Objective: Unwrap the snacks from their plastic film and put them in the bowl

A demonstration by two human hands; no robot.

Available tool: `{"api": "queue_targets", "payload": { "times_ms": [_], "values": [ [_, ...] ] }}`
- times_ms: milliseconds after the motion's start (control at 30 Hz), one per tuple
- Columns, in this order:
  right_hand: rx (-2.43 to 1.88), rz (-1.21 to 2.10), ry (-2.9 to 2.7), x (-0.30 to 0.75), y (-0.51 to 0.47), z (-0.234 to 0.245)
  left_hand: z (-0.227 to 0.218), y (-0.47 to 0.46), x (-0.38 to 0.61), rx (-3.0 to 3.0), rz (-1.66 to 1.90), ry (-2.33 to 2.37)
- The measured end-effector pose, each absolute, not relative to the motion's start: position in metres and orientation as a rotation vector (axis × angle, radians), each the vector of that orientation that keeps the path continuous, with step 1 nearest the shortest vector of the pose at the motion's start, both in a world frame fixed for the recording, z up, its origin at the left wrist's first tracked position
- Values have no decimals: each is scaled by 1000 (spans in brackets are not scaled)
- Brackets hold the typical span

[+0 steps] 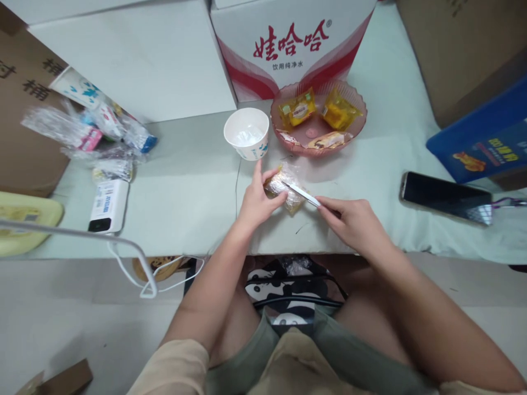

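Note:
My left hand (256,202) pinches a crinkled clear plastic packet (294,174) against the table between thumb and fingers. Something yellow shows through its film. My right hand (353,220) is closed on the end of a slim white knife-like tool (303,193), whose thin dark tip lies over the packet. I cannot make out its exact kind. Just beyond my left fingertips stands a white paper cup (261,149) with clear plastic inside. Behind the packet, a pink ribbed glass bowl (276,109) holds two yellow packets (297,108) and a wrapped snack (328,140).
A phone (447,197) and a blue box (481,137) are on the right. To the left lie a white power bank (109,206) with a cable and a heap of plastic wrappers (61,129). A white-and-red carton (288,49) stands at the back.

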State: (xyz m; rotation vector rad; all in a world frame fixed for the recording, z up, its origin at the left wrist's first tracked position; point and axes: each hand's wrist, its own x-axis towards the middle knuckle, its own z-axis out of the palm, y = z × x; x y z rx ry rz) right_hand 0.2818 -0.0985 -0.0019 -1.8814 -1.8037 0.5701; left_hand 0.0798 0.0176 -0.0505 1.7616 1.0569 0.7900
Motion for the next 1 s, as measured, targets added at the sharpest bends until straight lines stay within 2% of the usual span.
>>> {"api": "queue_targets", "payload": {
  "times_ms": [333, 500, 667, 833, 1000],
  "values": [
    [-1942, 815, -1947, 308, -112, 5, -51, 17, 74, 1792, 772, 1072],
    [-2021, 813, -1950, 321, -116, 5, -54, 24, 72, 1769, 786, 1081],
    [-2155, 661, -1814, 344, -114, 0, -47, 27, 71, 1754, 859, 1172],
    [-2255, 299, -1566, 351, -101, -18, -38, 25, 69, 1726, 1036, 1377],
    [-2307, 79, -1590, 346, -96, -29, -34, 24, 71, 1211, 1043, 1247]
  ]
}}
